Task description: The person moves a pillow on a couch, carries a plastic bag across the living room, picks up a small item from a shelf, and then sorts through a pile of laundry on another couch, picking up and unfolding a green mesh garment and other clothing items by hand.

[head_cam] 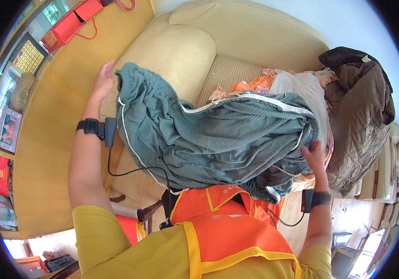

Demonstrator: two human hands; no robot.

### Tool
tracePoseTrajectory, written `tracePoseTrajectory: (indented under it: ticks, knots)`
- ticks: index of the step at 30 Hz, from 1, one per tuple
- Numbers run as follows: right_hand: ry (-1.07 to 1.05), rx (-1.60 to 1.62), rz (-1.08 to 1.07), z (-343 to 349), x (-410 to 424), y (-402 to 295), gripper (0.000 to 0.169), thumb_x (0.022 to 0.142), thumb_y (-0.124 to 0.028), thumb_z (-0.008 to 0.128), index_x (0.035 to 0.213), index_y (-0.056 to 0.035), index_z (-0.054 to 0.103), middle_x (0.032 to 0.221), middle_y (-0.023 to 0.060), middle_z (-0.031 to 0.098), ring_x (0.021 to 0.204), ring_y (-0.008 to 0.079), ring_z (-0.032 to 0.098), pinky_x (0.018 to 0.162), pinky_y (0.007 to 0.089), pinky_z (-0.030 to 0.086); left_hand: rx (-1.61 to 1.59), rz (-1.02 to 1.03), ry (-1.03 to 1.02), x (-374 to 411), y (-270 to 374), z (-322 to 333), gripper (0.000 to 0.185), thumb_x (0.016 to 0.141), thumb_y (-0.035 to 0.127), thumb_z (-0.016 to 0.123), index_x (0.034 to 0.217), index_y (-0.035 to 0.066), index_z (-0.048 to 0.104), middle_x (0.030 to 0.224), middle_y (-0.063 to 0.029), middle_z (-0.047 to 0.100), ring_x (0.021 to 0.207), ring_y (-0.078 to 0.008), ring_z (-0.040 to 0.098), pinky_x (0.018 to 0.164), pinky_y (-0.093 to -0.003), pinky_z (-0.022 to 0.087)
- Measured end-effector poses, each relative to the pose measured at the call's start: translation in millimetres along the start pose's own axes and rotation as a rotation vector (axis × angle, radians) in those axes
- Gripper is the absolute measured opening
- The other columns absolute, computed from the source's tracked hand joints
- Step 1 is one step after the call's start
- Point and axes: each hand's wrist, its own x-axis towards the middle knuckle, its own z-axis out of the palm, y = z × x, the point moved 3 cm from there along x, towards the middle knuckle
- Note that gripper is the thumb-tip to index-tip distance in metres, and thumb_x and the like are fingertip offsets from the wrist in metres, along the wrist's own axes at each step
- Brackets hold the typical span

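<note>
A grey-green quilted cloth (206,139) with white edging and cord is spread, rumpled, in front of my body. My left hand (104,83) is raised beside its upper left corner, fingers pointing away from me. Whether those fingers grip the gathered edge is hard to see. At the cloth's right edge, my right hand (314,156) touches the fabric with thumb and forefinger apart; the other fingers are partly hidden. Below the right part, a fold exposes a darker inner side (273,177).
Behind the cloth stands a cream sofa (171,55). Orange patterned bedding (255,83), a pale cloth (295,85) and a brown quilted cover (360,118) lie towards the right. A wooden cabinet (53,139) borders the left. Wrist-device cables (136,171) hang near the cloth.
</note>
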Motion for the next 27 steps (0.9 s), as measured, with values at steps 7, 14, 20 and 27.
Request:
tracePoseTrajectory:
  ticks: [7, 14, 20, 27]
  knots:
    - [0.197, -0.165, 0.058, 18.9, -54.0, 14.9, 0.102, 0.057, -0.046, 0.078, 0.128, 0.0068, 0.027, 0.122, 0.0296, 0.042, 0.118, 0.0383, 0.039, 0.1, 0.0427, 0.028, 0.33, -0.345, 0.011, -89.8, -78.3, 13.4, 0.063, 0.074, 0.024, 0.067, 0.124, -0.003, 0.04, 0.124, -0.022, 0.046, 0.115, -0.0303, 0.045, 0.096, -0.0371, 0.036]
    - [0.086, -0.179, 0.327, 40.3, -46.0, 33.3, 0.1, 0.054, -0.049, 0.076, 0.128, 0.0036, 0.033, 0.12, 0.0273, 0.045, 0.117, 0.0415, 0.037, 0.1, 0.0459, 0.026, 0.456, -0.636, -0.016, -150.3, -94.5, 67.5, 0.123, 0.051, 0.033, 0.084, 0.139, 0.005, 0.002, 0.135, -0.0248, 0.031, 0.125, -0.0345, 0.033, 0.103, -0.039, 0.03]
    - [0.167, -0.263, 0.213, 44.3, -45.1, 23.8, 0.081, 0.058, -0.045, 0.074, 0.118, 0.0014, 0.045, 0.112, 0.0237, 0.053, 0.108, 0.0344, 0.048, 0.092, 0.0435, 0.036, 0.093, -0.519, 0.133, -164.1, -146.3, 66.1, 0.091, 0.057, 0.015, 0.077, 0.133, 0.007, 0.027, 0.124, -0.019, 0.047, 0.111, -0.0294, 0.049, 0.092, -0.0361, 0.039]
    - [-0.011, 0.53, 0.369, 0.2, -18.0, 40.3, 0.027, 0.075, -0.021, 0.061, 0.09, 0.0018, 0.058, 0.078, 0.0141, 0.063, 0.059, 0.0202, 0.059, 0.054, 0.0348, 0.048, -0.23, -0.509, 0.169, -133.1, -97.9, 16.8, 0.062, 0.066, 0.002, 0.066, 0.123, 0.001, 0.042, 0.111, -0.0156, 0.056, 0.097, -0.0239, 0.056, 0.082, -0.0357, 0.046]
